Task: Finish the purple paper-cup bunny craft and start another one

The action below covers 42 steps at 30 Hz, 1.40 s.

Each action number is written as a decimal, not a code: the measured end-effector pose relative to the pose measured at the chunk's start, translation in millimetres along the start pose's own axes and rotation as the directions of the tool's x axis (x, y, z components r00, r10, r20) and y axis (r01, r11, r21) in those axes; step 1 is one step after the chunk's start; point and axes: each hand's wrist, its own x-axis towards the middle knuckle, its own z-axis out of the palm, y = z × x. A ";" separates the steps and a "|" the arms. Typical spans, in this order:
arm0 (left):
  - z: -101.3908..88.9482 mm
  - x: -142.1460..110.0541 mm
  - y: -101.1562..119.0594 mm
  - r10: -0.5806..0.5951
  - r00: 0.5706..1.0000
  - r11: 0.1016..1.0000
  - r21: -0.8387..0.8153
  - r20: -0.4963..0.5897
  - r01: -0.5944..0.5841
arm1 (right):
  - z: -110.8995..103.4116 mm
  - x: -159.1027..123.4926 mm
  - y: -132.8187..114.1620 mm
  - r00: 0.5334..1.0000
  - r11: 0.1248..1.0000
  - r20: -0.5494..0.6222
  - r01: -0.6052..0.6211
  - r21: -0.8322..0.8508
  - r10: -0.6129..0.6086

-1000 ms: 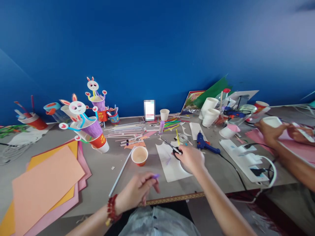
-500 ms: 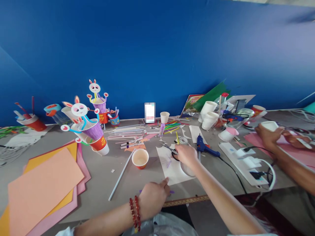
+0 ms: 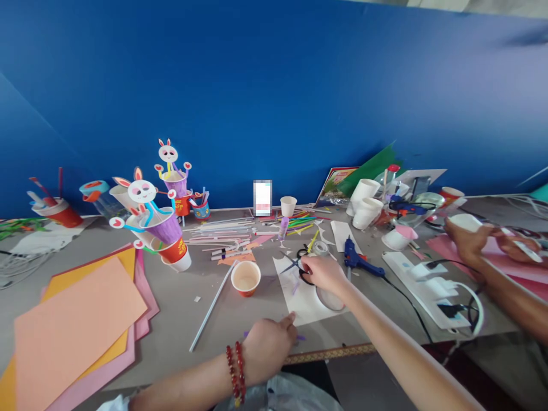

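My right hand (image 3: 323, 274) grips one black loop of a pair of scissors (image 3: 293, 262), whose blades are spread above a white sheet of paper (image 3: 306, 311). A white ring-shaped piece (image 3: 329, 299) sits on the sheet, partly behind my right wrist. With its index finger on the sheet's lower left edge, my left hand (image 3: 270, 345) keeps its other fingers curled. From both sides of that hand pokes a thin purple stick (image 3: 301, 338); whether it is held or lies beneath is hidden. Just left of the sheet stands a paper cup (image 3: 245, 278).
A blue glue gun (image 3: 362, 260) and a white power strip (image 3: 426, 291) with cables lie at right. Near them a co-worker's hands (image 3: 468, 240) hold a white piece. Rabbit cup figures (image 3: 165, 228) and coloured paper sheets (image 3: 81, 314) occupy the left. Straws (image 3: 222, 228) lie behind.
The scissors have turned, and both black loops now show apart, with the blades spread wider. My right hand has shifted slightly. My left hand stays at the sheet's edge.
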 end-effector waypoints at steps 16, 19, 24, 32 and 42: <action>10.5 2.8 -3.7 -0.039 0.998 0.999 -0.030 -0.057 0.037 | -14.3 23.0 21.5 0.990 0.875 -0.029 0.133 0.465 -0.135; 7.9 1.7 -6.5 -0.005 1.000 0.999 -0.040 -0.028 0.004 | 0.1 39.6 23.1 0.993 0.866 -0.010 0.111 0.487 -0.122; -1.5 -1.2 -9.2 0.022 1.000 0.998 -0.058 -0.013 -0.022 | 13.0 46.0 17.5 0.994 0.900 -0.049 0.107 0.423 -0.096; 3.9 2.1 -8.0 0.001 0.999 0.999 -0.044 -0.053 -0.003 | -6.5 27.1 24.2 0.989 0.956 -0.023 0.150 0.251 -0.149; 7.5 4.7 -6.2 -0.035 0.998 0.999 -0.038 -0.053 0.033 | -13.9 7.7 -20.8 0.915 0.880 0.036 0.374 0.292 -0.401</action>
